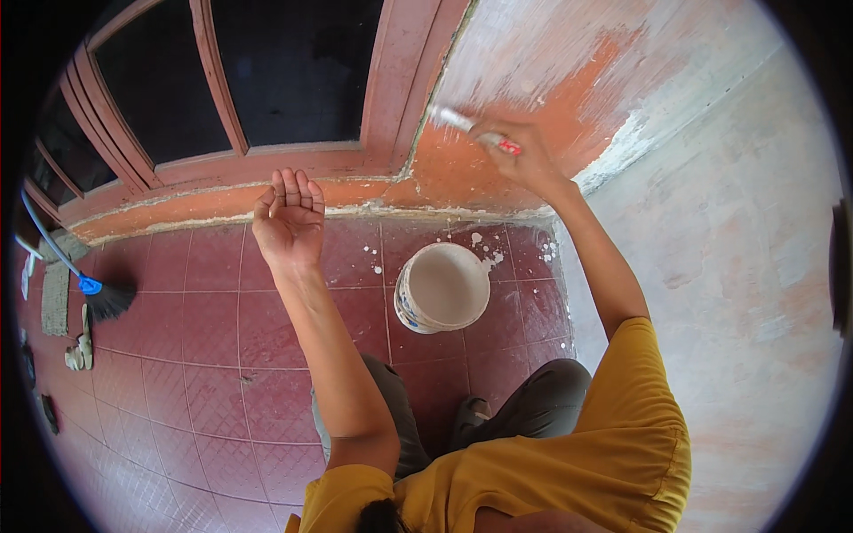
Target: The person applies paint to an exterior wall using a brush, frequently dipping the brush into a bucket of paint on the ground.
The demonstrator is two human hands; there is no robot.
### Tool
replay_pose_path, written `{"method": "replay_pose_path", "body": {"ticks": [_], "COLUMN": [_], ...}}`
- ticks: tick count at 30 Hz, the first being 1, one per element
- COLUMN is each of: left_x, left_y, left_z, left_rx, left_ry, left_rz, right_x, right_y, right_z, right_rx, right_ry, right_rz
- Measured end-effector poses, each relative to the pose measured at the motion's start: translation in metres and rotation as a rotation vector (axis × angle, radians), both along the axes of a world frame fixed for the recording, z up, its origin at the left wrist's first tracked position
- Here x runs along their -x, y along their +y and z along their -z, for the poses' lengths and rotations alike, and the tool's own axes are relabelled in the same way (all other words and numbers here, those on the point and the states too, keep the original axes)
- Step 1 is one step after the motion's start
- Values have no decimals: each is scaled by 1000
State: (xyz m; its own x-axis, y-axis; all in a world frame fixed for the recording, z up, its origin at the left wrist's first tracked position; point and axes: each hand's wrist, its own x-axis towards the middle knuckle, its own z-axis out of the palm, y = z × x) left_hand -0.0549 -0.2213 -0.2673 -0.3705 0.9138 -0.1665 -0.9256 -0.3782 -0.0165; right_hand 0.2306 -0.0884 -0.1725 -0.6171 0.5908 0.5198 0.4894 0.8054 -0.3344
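Observation:
My right hand (520, 155) grips a paintbrush (455, 119) with a red handle end, its white bristles pressed against the orange lower wall (462, 169) just right of the door frame. My left hand (290, 218) is raised over the floor with the palm up, fingers together and slightly curled, holding nothing. A white bucket (442, 288) of white paint stands on the red tiles below the brush, between my two arms. My knees in dark trousers are bent just behind the bucket.
A reddish wooden door frame (391, 80) with dark panes fills the upper left. White paint drips (484, 244) dot the tiles by the bucket. A blue-handled broom (98, 293) and sandals (80, 351) lie at far left. A pale plastered wall (737, 231) rises at right.

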Motion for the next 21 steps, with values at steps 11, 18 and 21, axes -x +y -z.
{"method": "replay_pose_path", "body": {"ticks": [11, 18, 21], "left_x": [-1, -7, -5], "left_y": [-1, 7, 4], "left_z": [7, 8, 9], "left_rx": [-14, -5, 6], "left_ry": [18, 23, 27], "left_rz": [8, 30, 21], "right_x": [-28, -20, -14], "right_y": [14, 25, 53], "right_z": [-167, -199, -130], "right_rx": [-547, -1085, -971], "right_ry": [-27, 156, -14], "right_rz": [6, 118, 224]}}
